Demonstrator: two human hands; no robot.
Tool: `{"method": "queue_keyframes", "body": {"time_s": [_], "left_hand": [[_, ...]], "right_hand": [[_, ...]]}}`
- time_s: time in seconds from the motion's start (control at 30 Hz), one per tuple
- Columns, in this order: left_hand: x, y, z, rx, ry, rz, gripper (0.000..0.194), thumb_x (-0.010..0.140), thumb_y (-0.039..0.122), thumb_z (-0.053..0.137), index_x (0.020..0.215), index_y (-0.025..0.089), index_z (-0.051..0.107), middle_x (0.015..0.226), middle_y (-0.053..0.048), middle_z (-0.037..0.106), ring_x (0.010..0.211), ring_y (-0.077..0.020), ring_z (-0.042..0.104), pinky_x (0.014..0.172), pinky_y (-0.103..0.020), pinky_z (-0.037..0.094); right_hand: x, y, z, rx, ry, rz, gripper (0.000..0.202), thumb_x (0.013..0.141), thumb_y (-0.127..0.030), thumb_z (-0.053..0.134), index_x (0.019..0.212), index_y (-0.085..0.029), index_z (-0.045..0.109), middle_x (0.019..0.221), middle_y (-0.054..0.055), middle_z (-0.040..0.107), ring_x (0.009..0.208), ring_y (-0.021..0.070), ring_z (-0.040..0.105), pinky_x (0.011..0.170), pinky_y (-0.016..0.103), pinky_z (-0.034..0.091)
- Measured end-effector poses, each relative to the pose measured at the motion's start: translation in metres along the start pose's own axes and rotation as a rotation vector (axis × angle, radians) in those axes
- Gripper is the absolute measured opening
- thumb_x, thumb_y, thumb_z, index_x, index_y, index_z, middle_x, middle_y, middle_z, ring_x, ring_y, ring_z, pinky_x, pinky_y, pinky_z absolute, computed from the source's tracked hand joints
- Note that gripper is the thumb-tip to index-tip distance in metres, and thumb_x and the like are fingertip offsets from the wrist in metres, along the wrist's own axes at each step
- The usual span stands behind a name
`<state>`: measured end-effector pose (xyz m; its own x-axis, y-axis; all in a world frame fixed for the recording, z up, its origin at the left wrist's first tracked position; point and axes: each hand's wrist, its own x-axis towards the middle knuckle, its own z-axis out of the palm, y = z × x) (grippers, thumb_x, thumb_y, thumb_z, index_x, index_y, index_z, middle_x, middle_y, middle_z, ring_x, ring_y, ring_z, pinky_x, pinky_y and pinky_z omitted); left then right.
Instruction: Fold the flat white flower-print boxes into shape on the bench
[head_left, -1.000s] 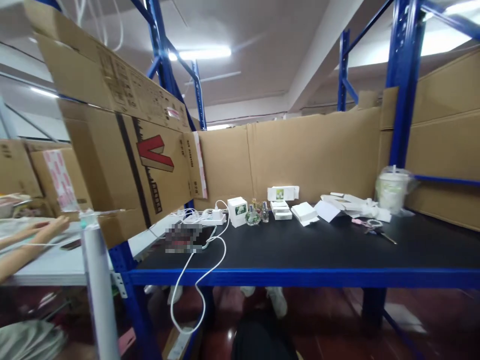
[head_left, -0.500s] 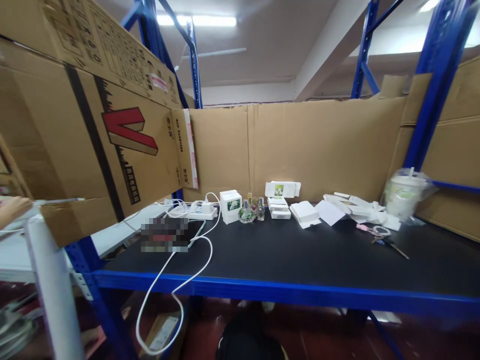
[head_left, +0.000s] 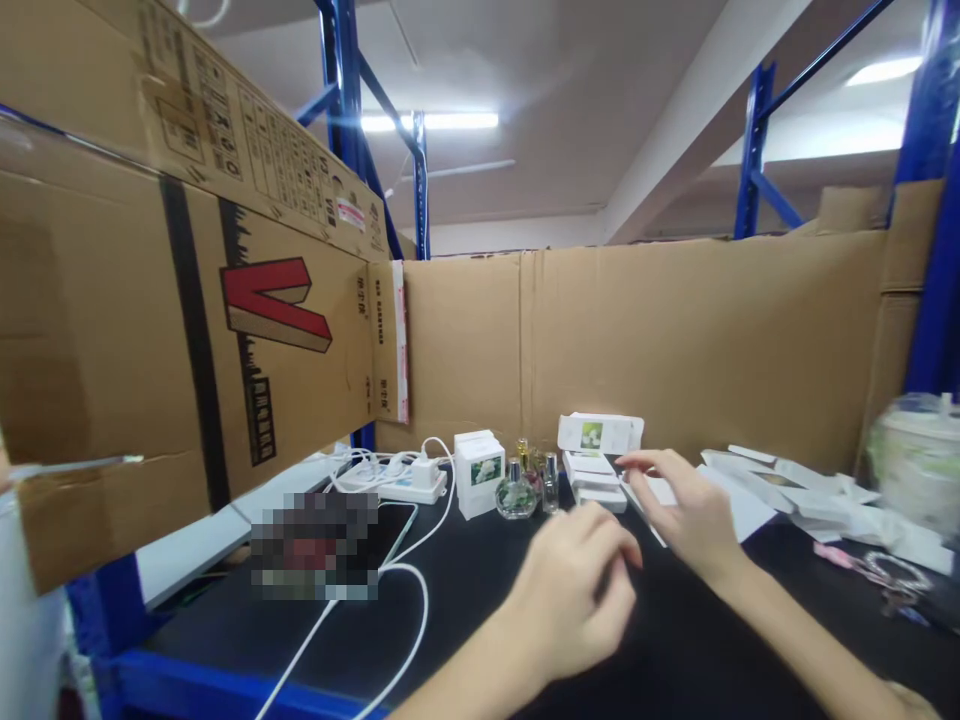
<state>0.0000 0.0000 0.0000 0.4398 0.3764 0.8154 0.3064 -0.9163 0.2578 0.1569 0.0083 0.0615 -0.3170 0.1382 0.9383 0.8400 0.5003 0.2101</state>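
Over the desk (head_left: 465, 575): left hand (head_left: 574, 595) half-curled, any grip hard to tell; right hand (head_left: 686, 510) open, fingers apart.
Near the right fingertips: stacked white boxes (head_left: 591, 467) on the desk.
Beside them: glass bottles (head_left: 515, 496).

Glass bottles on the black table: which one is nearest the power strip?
The round, squat bottle, leftmost of the group, beside the tall white box.

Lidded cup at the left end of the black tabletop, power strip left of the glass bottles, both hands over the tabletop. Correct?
Cup side is wrong: the head view shows the lidded cup at the right end of the black tabletop. The rest holds: power strip left of the glass bottles, left hand and right hand over the tabletop.
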Motion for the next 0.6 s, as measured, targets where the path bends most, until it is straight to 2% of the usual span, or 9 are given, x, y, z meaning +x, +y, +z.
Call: {"method": "queue_keyframes", "body": {"time_s": [0.07,0.13,0.17,0.23,0.27,0.33,0.4,0.47,0.6], "left_hand": [[0.007,-0.018,0.029,0.027,-0.195,0.009,0.009,0.074,0.010,0.042,0.078,0.014,0.049,0.082,-0.001,0.050,0.073,-0.0109,0.046,0.064,-0.024,0.036],[0.013,-0.038,0.059,0.227,-0.477,0.084,0.008,0.074,0.016,0.047,0.081,0.015,0.050,0.086,-0.002,0.051,0.074,-0.0146,0.047,0.063,-0.028,0.036],[0.016,-0.048,0.071,0.271,-0.548,0.086,0.008,0.075,0.017,0.048,0.083,0.015,0.050,0.087,-0.002,0.051,0.075,-0.0152,0.047,0.064,-0.028,0.036],[0.024,-0.065,0.088,0.280,-0.521,0.001,0.010,0.077,0.016,0.046,0.085,0.015,0.051,0.088,-0.003,0.051,0.079,-0.0148,0.049,0.067,-0.027,0.038],[0.028,-0.072,0.092,0.271,-0.500,-0.030,0.011,0.077,0.014,0.044,0.086,0.014,0.051,0.089,-0.003,0.050,0.080,-0.0142,0.049,0.069,-0.026,0.038],[0.037,-0.083,0.094,0.275,-0.491,-0.060,0.014,0.078,0.011,0.043,0.088,0.013,0.052,0.090,-0.004,0.050,0.082,-0.0135,0.050,0.072,-0.024,0.039],[0.043,-0.090,0.094,0.309,-0.534,-0.046,0.015,0.079,0.010,0.041,0.089,0.012,0.052,0.093,-0.005,0.051,0.086,-0.0142,0.050,0.074,-0.024,0.040],[0.046,-0.094,0.093,0.337,-0.573,-0.007,0.015,0.080,0.011,0.041,0.090,0.012,0.052,0.095,-0.005,0.051,0.088,-0.0153,0.051,0.074,-0.025,0.041],[0.044,-0.095,0.095,0.371,-0.572,0.023,0.015,0.082,0.016,0.040,0.092,0.014,0.051,0.097,-0.004,0.052,0.089,-0.0168,0.052,0.069,-0.027,0.044]], "right_hand": [[-0.019,0.031,0.024,-0.085,-0.120,0.145,0.015,0.077,-0.020,0.045,0.076,-0.017,0.060,0.070,0.000,0.060,0.063,0.0122,0.058,0.049,0.021,0.044],[-0.036,0.056,0.038,-0.136,-0.307,0.457,0.018,0.067,-0.024,0.052,0.078,-0.014,0.063,0.079,0.006,0.062,0.075,0.0196,0.060,0.063,0.030,0.048],[-0.042,0.065,0.040,-0.206,-0.421,0.611,0.030,0.065,-0.027,0.056,0.090,-0.012,0.064,0.092,0.010,0.061,0.086,0.0237,0.058,0.071,0.035,0.047],[-0.051,0.075,0.041,-0.320,-0.654,0.812,0.059,0.063,-0.033,0.061,0.116,-0.009,0.056,0.115,0.016,0.051,0.106,0.0298,0.049,0.086,0.041,0.041],[-0.054,0.077,0.039,-0.365,-0.761,0.859,0.069,0.063,-0.036,0.061,0.125,-0.009,0.048,0.123,0.018,0.044,0.113,0.0314,0.043,0.092,0.043,0.036],[-0.058,0.079,0.038,-0.418,-0.916,0.872,0.075,0.067,-0.037,0.058,0.134,-0.009,0.037,0.132,0.019,0.033,0.121,0.0318,0.034,0.096,0.043,0.030],[-0.061,0.081,0.039,-0.435,-0.979,0.854,0.070,0.071,-0.033,0.053,0.135,-0.010,0.036,0.134,0.017,0.031,0.123,0.0309,0.032,0.097,0.042,0.030],[-0.064,0.084,0.042,-0.415,-0.975,0.858,0.065,0.071,-0.028,0.050,0.133,-0.011,0.039,0.132,0.015,0.034,0.120,0.0298,0.036,0.093,0.041,0.034],[-0.068,0.091,0.045,-0.324,-0.847,0.892,0.063,0.062,-0.028,0.051,0.122,-0.010,0.050,0.125,0.013,0.042,0.114,0.0284,0.042,0.089,0.039,0.039]]}}
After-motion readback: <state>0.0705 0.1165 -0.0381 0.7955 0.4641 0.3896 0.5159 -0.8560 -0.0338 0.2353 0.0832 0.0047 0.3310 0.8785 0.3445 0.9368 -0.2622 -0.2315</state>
